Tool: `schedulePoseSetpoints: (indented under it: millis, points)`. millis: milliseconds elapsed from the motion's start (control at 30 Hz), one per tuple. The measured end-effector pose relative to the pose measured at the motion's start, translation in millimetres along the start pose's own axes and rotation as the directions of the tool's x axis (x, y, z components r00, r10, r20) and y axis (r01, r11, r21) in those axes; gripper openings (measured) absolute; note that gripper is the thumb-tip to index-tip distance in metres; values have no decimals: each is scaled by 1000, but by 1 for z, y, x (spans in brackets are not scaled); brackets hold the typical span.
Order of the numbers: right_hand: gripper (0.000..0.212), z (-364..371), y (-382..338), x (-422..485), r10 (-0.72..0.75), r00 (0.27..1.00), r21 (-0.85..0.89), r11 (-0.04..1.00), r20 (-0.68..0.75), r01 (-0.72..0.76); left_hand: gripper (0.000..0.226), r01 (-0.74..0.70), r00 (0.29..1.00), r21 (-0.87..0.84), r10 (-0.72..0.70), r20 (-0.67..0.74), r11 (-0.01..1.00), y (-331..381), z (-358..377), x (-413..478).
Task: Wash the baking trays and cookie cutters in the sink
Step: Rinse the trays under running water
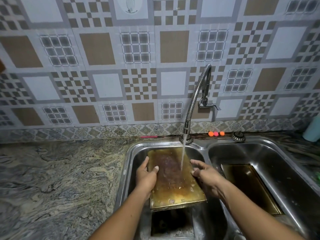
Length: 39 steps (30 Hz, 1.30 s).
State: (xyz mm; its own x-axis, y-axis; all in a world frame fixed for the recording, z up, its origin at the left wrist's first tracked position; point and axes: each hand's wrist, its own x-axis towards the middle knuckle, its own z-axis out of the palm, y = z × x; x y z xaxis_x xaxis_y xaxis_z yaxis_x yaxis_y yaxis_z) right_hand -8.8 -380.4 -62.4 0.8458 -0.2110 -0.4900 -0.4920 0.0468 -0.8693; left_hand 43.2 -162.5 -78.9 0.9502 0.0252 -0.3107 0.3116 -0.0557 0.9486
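1. Golden-brown rectangular metal baking tray (173,181), grease-stained, is held over the left basin of the stainless steel double sink (206,148).
2. Left hand (147,177) grips the tray's left edge, thumb on top.
3. Right hand (207,177) grips the right edge.
4. Water from the chrome flexible tap (195,96) strikes the tray between the hands.
5. Second dark rectangular tray (249,184) lies in the basin right of the right hand.

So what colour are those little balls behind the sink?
The little balls: two orange with a pink one between, clearest in the head view.
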Motion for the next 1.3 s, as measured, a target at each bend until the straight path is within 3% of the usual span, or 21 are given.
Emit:
schedulePoseSetpoints:
  millis: [267, 400, 500, 667, 833, 1000, 1200, 1300]
  points:
    - [55, 30, 19, -3, 55, 998, 84, 995, 31, -57, 57, -173, 983, 193, 181, -28, 966, 31, -7, -3]
    - [57, 35, 11, 3, -79, 995, 187, 978, -56, 89, 61, -236, 967, 227, 251, -37, 945, 31, -11, -11]
    - [53, 29, -2, 1, -205, 972, 131, 967, -118, 220, 70, -250, 965, 212, 262, -28, 945, 26, -14, -14]
    - [51, 13, -26, -18, -353, 920, -10, 934, -172, 357, 82, -240, 970, 212, 244, 6, 947, 21, -4, -17]
    - [48, -3, -31, -28, -472, 845, -125, 881, -251, 456, 79, -214, 977, 237, 212, 34, 948, 25, 18, -26]
    - [44, -24, -36, -40, -515, 832, -168, 856, -208, 488, 72, -155, 986, 211, 136, 101, 965, 20, 35, -24]
    - [40, -31, -45, -52, -520, 846, -132, 853, -118, 506, 58, -38, 979, 212, -6, 205, 977, 0, 69, -19]
    - [40, -23, -41, -53, -553, 826, -173, 829, -110, 532, 34, 1, 962, 140, -39, 271, 990, 8, 88, -27]
